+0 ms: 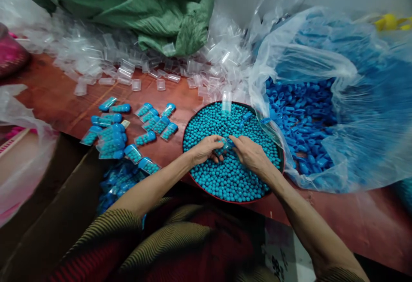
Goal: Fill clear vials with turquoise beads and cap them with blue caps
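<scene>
Garment (180,239), left hand (207,148), right hand (249,151), pinching container (224,145)

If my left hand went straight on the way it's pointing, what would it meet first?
Past the clear case it holds, your left hand would likely meet your right hand first, though the depth there is unclear.

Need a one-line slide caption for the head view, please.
Both hands meet at a small clear container above a round tray of blue beads, bagged blue caps alongside.
</scene>
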Motion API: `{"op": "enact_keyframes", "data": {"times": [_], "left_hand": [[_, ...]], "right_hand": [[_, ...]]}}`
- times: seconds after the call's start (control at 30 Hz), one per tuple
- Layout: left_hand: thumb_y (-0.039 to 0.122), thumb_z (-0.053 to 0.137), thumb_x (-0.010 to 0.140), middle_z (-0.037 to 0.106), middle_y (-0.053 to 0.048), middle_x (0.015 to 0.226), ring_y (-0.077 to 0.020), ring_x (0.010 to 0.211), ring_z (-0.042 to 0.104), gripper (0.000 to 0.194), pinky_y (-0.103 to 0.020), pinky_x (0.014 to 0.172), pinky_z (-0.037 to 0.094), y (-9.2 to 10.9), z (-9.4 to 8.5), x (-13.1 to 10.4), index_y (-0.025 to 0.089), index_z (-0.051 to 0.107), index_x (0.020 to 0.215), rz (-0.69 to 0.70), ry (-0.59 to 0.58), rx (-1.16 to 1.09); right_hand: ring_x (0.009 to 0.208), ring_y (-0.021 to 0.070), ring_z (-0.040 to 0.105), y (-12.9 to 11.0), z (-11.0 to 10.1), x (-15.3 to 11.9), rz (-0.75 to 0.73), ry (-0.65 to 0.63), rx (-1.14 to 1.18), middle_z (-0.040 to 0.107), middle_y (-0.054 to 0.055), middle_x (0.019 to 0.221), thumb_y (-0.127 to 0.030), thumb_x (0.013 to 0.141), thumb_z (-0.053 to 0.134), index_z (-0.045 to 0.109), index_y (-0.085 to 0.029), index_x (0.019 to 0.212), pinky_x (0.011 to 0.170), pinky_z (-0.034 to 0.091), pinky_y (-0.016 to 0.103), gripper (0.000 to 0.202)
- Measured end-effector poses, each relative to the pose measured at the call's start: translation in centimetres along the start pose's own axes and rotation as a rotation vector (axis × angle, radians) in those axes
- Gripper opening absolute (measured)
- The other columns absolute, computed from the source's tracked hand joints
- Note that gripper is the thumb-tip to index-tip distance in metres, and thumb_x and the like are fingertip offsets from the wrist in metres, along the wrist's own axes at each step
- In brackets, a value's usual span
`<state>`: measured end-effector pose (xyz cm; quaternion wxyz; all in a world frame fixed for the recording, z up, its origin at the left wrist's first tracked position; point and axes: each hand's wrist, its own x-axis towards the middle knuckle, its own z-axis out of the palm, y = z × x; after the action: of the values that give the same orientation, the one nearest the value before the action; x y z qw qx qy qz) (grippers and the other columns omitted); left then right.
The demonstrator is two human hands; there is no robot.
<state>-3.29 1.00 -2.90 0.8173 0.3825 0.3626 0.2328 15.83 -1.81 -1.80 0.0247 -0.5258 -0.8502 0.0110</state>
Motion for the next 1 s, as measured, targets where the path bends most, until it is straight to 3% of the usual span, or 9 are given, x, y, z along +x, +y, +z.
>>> {"op": "enact_keyframes", "data": {"times": [0.13, 0.23, 0.37, 0.5, 0.67, 0.8, 1.0], "left_hand": [[0.033, 0.064, 0.074, 0.062, -0.001, 0.071, -0.0117, 0.050, 0.062, 0.035, -0.017, 0.041, 0.043, 0.0, -0.1, -0.1, 0.017, 0.046, 0.099, 0.029, -0.001, 0.012], [0.033, 0.064, 0.073, 0.062, 0.000, 0.075, -0.0115, 0.054, 0.063, 0.035, -0.017, 0.044, 0.043, 0.0, 0.1, -0.2, 0.018, 0.045, 0.099, 0.055, -0.022, 0.069], [0.032, 0.061, 0.076, 0.056, 0.003, 0.074, -0.0063, 0.050, 0.056, 0.032, -0.015, 0.040, 0.036, -0.1, 0.5, -0.2, 0.017, 0.048, 0.101, 0.159, 0.013, 0.181], [0.031, 0.059, 0.079, 0.051, 0.004, 0.073, -0.0051, 0.048, 0.052, 0.033, -0.015, 0.038, 0.033, -0.4, 0.6, -0.1, 0.015, 0.050, 0.107, 0.191, 0.023, 0.240], [0.032, 0.060, 0.079, 0.053, 0.002, 0.080, -0.0055, 0.048, 0.052, 0.045, -0.017, 0.040, 0.036, -0.6, 0.7, -0.2, 0.016, 0.049, 0.119, 0.195, 0.031, 0.224], [0.034, 0.061, 0.079, 0.053, 0.002, 0.075, -0.0052, 0.047, 0.050, 0.048, -0.017, 0.040, 0.035, -0.6, 0.8, -0.4, 0.015, 0.049, 0.122, 0.195, 0.031, 0.193], [0.029, 0.061, 0.080, 0.054, 0.002, 0.076, -0.0044, 0.046, 0.049, 0.050, -0.017, 0.040, 0.034, -0.4, 1.4, -0.6, 0.016, 0.048, 0.126, 0.214, 0.073, 0.234]], "right_hand": [[0.089, 0.0228, 0.065, 1.2, 0.6, -1.0, 0.016, -0.045, 0.153, 0.069, 0.012, 0.103, -0.026, 0.091, 0.042, 0.053, -0.016, 0.126, 0.074, 0.050, 0.032, 0.038], [0.093, 0.0235, 0.066, 1.9, 0.7, -1.2, 0.133, 0.028, 0.349, 0.069, 0.011, 0.110, -0.027, 0.089, 0.043, 0.056, -0.018, 0.125, 0.080, 0.052, 0.036, 0.039], [0.102, 0.0237, 0.064, 0.5, 0.6, -0.7, 0.170, 0.155, 0.598, 0.068, 0.010, 0.114, -0.027, 0.088, 0.044, 0.057, -0.019, 0.126, 0.089, 0.051, 0.040, 0.042], [0.094, 0.0217, 0.067, -0.7, 0.7, -0.6, 0.185, 0.150, 0.761, 0.072, 0.006, 0.103, -0.029, 0.088, 0.044, 0.060, -0.022, 0.123, 0.085, 0.053, 0.039, 0.039], [0.099, 0.0230, 0.065, -0.9, 0.7, -1.2, 0.139, 0.307, 0.606, 0.070, 0.010, 0.108, -0.026, 0.089, 0.047, 0.062, -0.018, 0.120, 0.088, 0.053, 0.038, 0.036], [0.111, 0.0209, 0.061, -1.3, 1.1, -1.7, 0.024, 0.322, 0.492, 0.065, 0.011, 0.121, -0.019, 0.092, 0.039, 0.058, -0.019, 0.126, 0.094, 0.051, 0.037, 0.039], [0.111, 0.0210, 0.062, -2.5, 2.1, -2.1, 0.121, 0.402, 0.465, 0.066, 0.009, 0.119, -0.018, 0.091, 0.036, 0.062, -0.021, 0.121, 0.095, 0.052, 0.040, 0.040]]}}
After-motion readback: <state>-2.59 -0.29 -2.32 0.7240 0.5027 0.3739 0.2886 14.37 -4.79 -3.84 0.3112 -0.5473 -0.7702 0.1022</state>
